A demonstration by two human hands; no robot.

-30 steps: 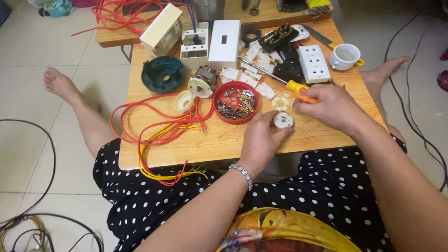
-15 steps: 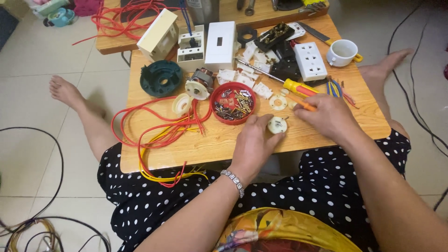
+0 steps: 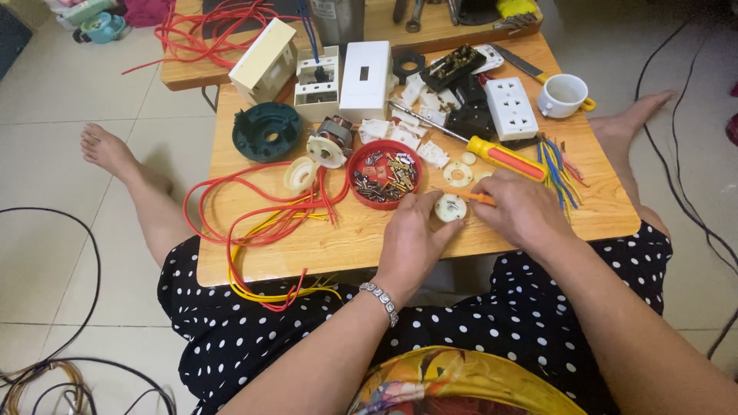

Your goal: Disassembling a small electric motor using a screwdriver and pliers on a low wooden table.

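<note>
A small wooden table [image 3: 338, 246] carries the work. At the grip, near its front edge, lies a round white plastic disc [image 3: 450, 207]. Just left of the grip stands a red dish of screws and metal contacts [image 3: 383, 174]; farther left sprawl red and yellow wires [image 3: 261, 219]. Just beyond the grip lies a yellow-handled screwdriver [image 3: 503, 157]; farther back, a white multi-socket outlet [image 3: 511, 107].

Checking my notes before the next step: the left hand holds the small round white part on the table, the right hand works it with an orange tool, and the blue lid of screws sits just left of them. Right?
Not quite: the lid of screws is red, not blue, as the head view shows. The rest stands: the left hand holds the small round white part on the table, and the right hand works it with an orange tool.
</note>
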